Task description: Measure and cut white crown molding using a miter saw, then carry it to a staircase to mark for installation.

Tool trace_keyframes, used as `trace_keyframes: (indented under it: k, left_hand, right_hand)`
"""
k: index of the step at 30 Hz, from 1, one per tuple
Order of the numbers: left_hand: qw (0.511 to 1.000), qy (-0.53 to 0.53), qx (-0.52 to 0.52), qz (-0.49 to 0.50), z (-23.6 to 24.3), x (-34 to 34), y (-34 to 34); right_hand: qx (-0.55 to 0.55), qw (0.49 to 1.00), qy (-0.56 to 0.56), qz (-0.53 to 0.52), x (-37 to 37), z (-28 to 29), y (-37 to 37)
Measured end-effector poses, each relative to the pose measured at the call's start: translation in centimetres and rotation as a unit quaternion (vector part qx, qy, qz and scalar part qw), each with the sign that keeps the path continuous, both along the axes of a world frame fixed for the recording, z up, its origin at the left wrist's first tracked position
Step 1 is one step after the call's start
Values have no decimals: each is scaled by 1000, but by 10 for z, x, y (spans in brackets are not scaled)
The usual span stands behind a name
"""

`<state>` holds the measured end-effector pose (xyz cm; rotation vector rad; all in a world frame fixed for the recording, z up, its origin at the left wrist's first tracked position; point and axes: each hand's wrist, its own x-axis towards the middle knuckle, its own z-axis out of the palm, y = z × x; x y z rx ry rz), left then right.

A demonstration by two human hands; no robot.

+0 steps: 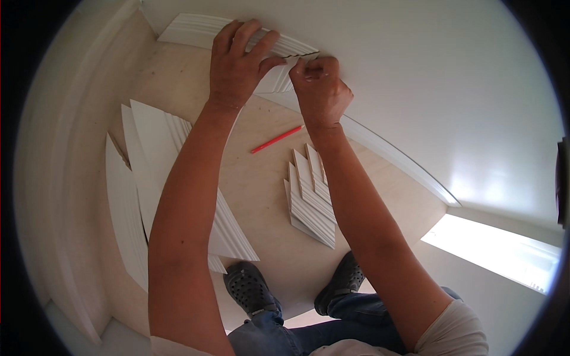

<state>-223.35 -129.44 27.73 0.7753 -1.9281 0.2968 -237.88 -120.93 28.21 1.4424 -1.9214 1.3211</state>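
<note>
Against the white wall, a long white skirting board (187, 29) with a grooved profile runs to a jagged dark end line near my right hand. My left hand (240, 62) lies over this board, fingers bent across its face and thumb near that end. A second white moulding piece (275, 82) meets it at an angle below the line. My right hand (322, 89) is closed in a pinch on this piece by the joint; its fingertips are partly hidden. Behind both hands lies a red pencil (276, 139) on the floor.
Long white boards (151, 142) lie to the left, partly under my left forearm. Several short mitre-cut moulding pieces (309, 204) are stacked near my right forearm. A white strip (404, 157) follows the wall's base. My dark clogs (249, 288) rest on the light wood floor (267, 219).
</note>
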Motion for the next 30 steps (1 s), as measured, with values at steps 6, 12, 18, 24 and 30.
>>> trace_keyframes:
  k: [6,12,18,24,30]
  left_hand:
    - [1000,2,9,3,-2,1,1]
    - [1000,-3,12,7,-2,-2,0]
    - [1000,3,17,0,-2,0,1]
    - [1000,-9,7,8,-2,-2,2]
    - [1000,2,2,14,-2,-2,1]
  right_hand:
    - [-3,999,-31,16,4,-3,4]
    - [-25,998,-47,18,6,-9,0]
    - [22,999,-35,23,12,-6,6]
    - [32,999,-23,21,13,-1,4]
    - [64,997,-28,19,14,2,6]
